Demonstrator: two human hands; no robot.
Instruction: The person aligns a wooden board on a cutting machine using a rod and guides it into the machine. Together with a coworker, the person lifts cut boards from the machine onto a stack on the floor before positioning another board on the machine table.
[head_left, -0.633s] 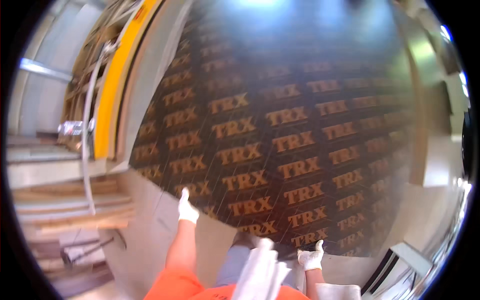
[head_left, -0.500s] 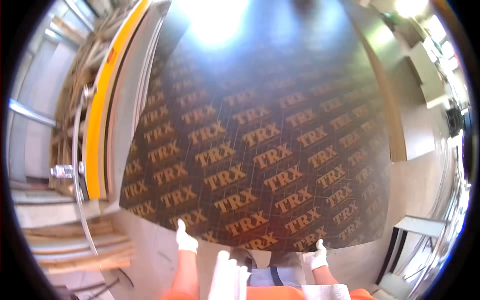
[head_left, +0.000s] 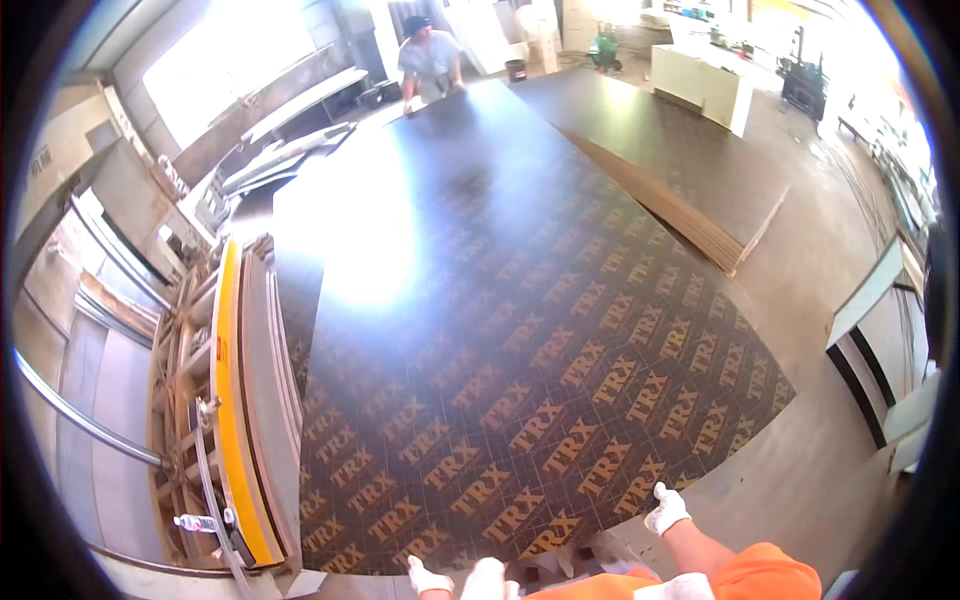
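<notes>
A large dark brown plywood sheet [head_left: 470, 400] with a glossy face and a repeated gold print stretches away from me. My left hand [head_left: 428, 579], in a white glove, is closed on its near edge, low in the view. Farther right, close to the near right corner, my right hand [head_left: 666, 510] grips the same edge, also gloved. Both thumbs lie over the top face; the fingers beneath are hidden. At the sheet's far end a co-worker [head_left: 430, 60] in a grey top and dark cap leans over with hands near its edge.
On the left runs a yellow-faced machine beam [head_left: 235, 400] with a clear bottle [head_left: 195, 523] beside it. A stack of sheets [head_left: 690, 215] lies along the right side. Beyond stand a pale cabinet [head_left: 700, 85] and, nearer, a dark-legged stand [head_left: 865, 340].
My view has lifted, bringing the co-worker and far end into sight. The sheet lies turned, its right corner farther out. Both hands keep their grip on the edge.
</notes>
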